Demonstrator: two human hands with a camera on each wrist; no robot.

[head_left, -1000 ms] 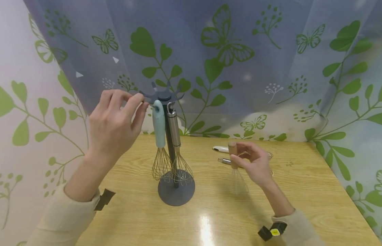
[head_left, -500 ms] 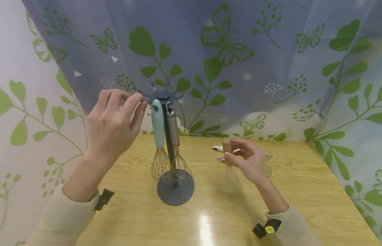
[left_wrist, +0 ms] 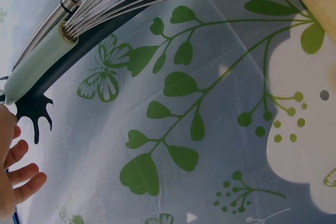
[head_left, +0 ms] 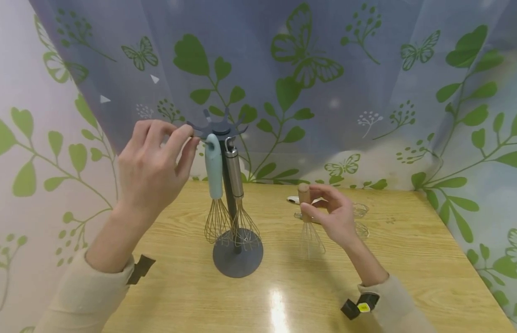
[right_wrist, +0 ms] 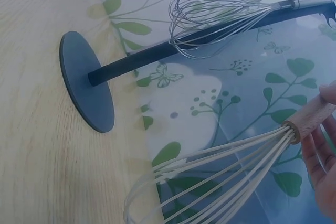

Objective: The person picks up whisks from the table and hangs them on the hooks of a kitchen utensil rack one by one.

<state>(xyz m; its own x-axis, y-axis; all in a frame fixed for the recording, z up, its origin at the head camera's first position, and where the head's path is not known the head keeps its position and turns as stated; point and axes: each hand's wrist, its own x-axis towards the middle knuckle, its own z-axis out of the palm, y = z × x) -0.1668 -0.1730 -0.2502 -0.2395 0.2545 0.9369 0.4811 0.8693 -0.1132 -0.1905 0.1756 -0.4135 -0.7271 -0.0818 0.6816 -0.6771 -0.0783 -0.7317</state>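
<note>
At centre frame, the left hand (head_left: 152,166) pinches an arm of the dark grey metal utensil stand (head_left: 235,252), its fingers (head_left: 179,138) closed on the star-shaped top. A pale blue-handled wire whisk (head_left: 214,185) and a steel-handled wire whisk (head_left: 238,199) hang from it. Right of centre, the right hand (head_left: 335,217) grips a wooden-handled white wire whisk (head_left: 309,222) upright, fingers curled round its handle, above the light wooden worktop (head_left: 408,259).

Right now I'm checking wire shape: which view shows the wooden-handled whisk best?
The right wrist view: the wooden-handled whisk fills it, pale wires spread. The head view shows it small and blurred in the right hand. The left wrist view misses it.
</note>
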